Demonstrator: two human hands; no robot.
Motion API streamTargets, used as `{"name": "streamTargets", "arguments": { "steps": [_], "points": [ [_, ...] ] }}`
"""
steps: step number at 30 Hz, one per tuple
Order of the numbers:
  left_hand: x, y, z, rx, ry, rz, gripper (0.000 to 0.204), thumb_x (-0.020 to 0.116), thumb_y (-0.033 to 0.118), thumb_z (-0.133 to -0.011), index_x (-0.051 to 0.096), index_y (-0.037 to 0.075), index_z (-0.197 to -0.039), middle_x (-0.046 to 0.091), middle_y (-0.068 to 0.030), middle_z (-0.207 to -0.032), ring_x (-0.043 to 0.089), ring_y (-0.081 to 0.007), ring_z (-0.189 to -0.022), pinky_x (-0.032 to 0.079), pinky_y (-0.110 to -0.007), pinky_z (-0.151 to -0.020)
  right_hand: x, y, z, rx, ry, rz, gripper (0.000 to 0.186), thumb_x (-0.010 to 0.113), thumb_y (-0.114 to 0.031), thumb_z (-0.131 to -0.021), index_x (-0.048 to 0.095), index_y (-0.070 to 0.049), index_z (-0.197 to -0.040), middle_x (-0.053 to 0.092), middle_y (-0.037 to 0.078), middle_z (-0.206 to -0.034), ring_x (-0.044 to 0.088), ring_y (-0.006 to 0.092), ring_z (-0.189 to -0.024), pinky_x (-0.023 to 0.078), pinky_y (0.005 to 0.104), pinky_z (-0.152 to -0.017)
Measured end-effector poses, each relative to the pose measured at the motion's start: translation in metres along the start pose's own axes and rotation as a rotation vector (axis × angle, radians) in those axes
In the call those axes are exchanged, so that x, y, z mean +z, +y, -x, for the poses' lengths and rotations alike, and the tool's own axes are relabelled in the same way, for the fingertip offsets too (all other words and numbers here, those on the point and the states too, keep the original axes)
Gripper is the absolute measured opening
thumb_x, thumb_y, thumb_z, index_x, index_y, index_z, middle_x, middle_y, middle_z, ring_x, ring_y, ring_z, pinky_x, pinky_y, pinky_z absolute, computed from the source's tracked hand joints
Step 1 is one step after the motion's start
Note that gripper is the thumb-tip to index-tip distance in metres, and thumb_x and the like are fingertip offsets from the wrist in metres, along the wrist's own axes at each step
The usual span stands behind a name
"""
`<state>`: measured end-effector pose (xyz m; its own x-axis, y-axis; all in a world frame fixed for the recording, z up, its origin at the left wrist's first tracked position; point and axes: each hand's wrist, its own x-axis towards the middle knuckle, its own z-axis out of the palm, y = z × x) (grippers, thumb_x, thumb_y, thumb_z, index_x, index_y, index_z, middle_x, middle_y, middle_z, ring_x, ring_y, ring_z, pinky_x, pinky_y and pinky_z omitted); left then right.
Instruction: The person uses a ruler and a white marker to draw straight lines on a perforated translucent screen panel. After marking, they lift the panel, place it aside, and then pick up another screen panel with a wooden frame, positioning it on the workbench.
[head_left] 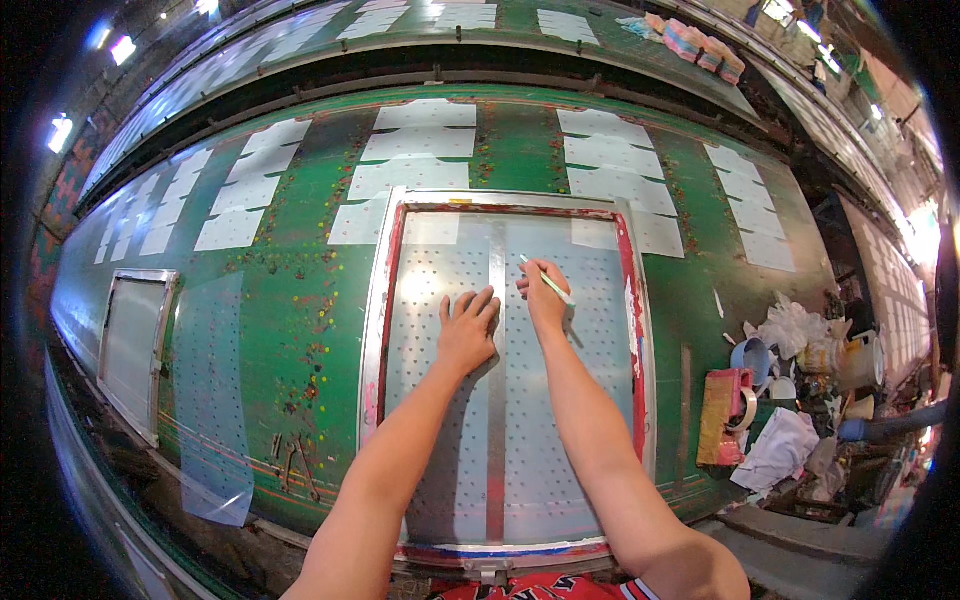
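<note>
In front of me a large screen-printing frame (378, 310) lies flat, its inner edge smeared red. The pale mesh (425, 320) is covered in small dots. A long straight metal strip, like a ruler (497, 400), runs lengthwise down the middle of the mesh. My left hand (469, 328) rests with fingers spread beside the strip, its fingertips at the strip's left edge. Just right of the strip, my right hand (545, 292) grips a slim pale green pen (557, 290). The pen leans, with one end close to the strip near the upper part of the frame.
Rows of white cut pieces (415, 145) lie across the long green table (300, 340). At left are a smaller frame (135, 350), a dotted clear sheet (212, 400) and metal tools (295, 468). Tubs, a tape roll (743, 409) and crumpled cloth (778, 447) crowd the right side.
</note>
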<state>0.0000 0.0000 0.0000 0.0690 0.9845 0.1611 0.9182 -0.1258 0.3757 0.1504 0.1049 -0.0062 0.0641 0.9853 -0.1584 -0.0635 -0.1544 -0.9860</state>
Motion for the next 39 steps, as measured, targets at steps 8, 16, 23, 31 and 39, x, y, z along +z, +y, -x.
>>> {"name": "streamTargets", "arguments": {
  "steps": [8,16,23,31,39],
  "points": [
    [0.001,-0.004,0.026,-0.005,0.039,0.030,0.046,0.062,0.020,-0.093,0.057,0.016,-0.139,0.050,-0.0008,-0.153,0.042,-0.0271,-0.142,0.021,-0.059,-0.121,-0.055,0.013,0.116,-0.266,-0.063,0.327,0.032,0.058,-0.022,-0.105,0.066,0.003,-0.123,0.074,0.015,-0.113,0.072,0.0201,-0.096,0.056,0.0313,-0.086],
    [-0.019,0.020,0.115,0.093,-0.076,-0.037,0.051,0.063,0.030,-0.095,0.056,0.018,-0.143,0.042,0.0009,-0.161,0.035,-0.0273,-0.147,0.018,-0.059,-0.122,-0.099,0.011,0.217,-0.278,-0.097,0.469,0.027,0.061,-0.019,-0.102,0.068,-0.002,-0.122,0.072,0.020,-0.113,0.071,0.0363,-0.104,0.054,0.0388,-0.092],
    [-0.029,0.038,0.167,0.096,-0.131,-0.022,0.054,0.063,0.036,-0.095,0.055,0.021,-0.147,0.038,0.0017,-0.164,0.032,-0.0295,-0.149,0.015,-0.060,-0.122,-0.104,0.027,0.291,-0.428,-0.150,0.632,0.038,0.069,-0.012,-0.092,0.061,-0.002,-0.128,0.066,0.023,-0.121,0.065,0.0391,-0.111,0.053,0.0433,-0.094],
    [-0.024,0.035,0.177,0.134,-0.099,-0.041,0.055,0.063,0.039,-0.095,0.054,0.023,-0.147,0.038,0.0012,-0.163,0.032,-0.0296,-0.150,0.017,-0.062,-0.121,-0.086,0.036,0.349,-0.641,-0.223,0.822,0.052,0.079,-0.018,-0.082,0.060,-0.004,-0.128,0.062,0.018,-0.133,0.055,0.0387,-0.128,0.043,0.0508,-0.105],
    [-0.028,0.037,0.176,0.139,-0.130,-0.073,0.055,0.057,0.046,-0.097,0.054,0.024,-0.148,0.038,0.0015,-0.163,0.032,-0.0299,-0.150,0.016,-0.062,-0.121,-0.087,0.032,0.351,-0.693,-0.255,0.864,0.054,0.079,-0.023,-0.083,0.059,-0.006,-0.131,0.062,0.016,-0.132,0.053,0.0357,-0.131,0.041,0.0498,-0.106]
  ]
}}
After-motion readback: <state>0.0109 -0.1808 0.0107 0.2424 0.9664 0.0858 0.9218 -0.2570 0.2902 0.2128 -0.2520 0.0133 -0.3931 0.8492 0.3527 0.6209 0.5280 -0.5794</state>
